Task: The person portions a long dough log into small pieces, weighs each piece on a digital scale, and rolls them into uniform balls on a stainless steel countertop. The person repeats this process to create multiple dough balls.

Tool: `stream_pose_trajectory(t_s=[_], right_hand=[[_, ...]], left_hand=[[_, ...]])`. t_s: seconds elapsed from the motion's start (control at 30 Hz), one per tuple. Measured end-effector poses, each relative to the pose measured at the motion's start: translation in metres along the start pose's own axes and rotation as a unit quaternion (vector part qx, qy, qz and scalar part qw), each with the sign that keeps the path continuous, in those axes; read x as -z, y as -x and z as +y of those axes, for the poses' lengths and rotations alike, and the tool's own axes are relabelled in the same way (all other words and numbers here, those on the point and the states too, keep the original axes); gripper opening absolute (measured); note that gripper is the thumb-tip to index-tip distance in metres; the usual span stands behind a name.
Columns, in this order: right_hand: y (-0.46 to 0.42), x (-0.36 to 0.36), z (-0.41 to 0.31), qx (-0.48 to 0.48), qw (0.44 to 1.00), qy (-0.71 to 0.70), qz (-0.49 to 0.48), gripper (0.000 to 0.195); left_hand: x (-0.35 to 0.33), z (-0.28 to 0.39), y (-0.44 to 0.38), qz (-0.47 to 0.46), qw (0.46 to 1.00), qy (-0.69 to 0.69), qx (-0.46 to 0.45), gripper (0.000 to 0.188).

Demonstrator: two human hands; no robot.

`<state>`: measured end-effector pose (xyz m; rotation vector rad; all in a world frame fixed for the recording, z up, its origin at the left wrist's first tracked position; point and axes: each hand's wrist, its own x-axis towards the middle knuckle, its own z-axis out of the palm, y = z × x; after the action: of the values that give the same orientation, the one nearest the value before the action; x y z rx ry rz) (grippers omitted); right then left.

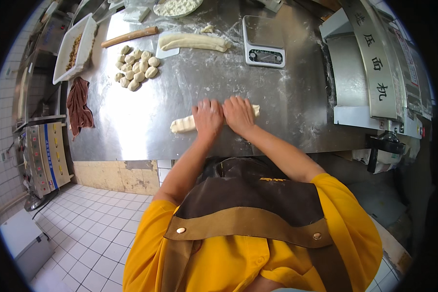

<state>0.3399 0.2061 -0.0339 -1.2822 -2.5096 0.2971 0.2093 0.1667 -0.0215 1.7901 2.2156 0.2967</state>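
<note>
A pale log of dough (183,125) lies across the steel tabletop near its front edge. My left hand (209,116) rests over its middle with the fingers curled down its far side. Close beside it, my right hand (238,114) grips the dough nearer the right end, which shows past the fingers. The stretch under both palms is hidden. Farther back lies a second, thicker dough log (195,42), partly on a white scraper or board (168,53). To the left, several small dough balls (136,67) sit in a cluster.
A wooden rolling pin (129,37) lies behind the dough balls. At left are a white tub of filling (62,69) and a brown cloth (79,104). A digital scale (264,42) and a bowl of flour (177,7) stand at the back. A dough-pressing machine (350,69) borders the right side.
</note>
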Motion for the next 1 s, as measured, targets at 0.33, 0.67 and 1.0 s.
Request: stream_pose_trajectory(t_s=[0.33,0.67,1.0], right_hand=[[0.012,0.011,0.008,0.039,0.998,0.051,0.004,0.061],[0.101,0.045,0.029,0.125,0.986,0.077,-0.074,0.078],[0.027,0.053,0.059,-0.076,0.905,-0.102,-0.405,0.053]], left_hand=[[-0.004,-0.032,0.028,0.107,0.991,-0.017,-0.077,0.056],[0.025,-0.111,0.103,0.019,0.984,-0.052,-0.167,0.07],[0.039,-0.157,0.04,-0.373,0.916,0.064,-0.131,0.045]])
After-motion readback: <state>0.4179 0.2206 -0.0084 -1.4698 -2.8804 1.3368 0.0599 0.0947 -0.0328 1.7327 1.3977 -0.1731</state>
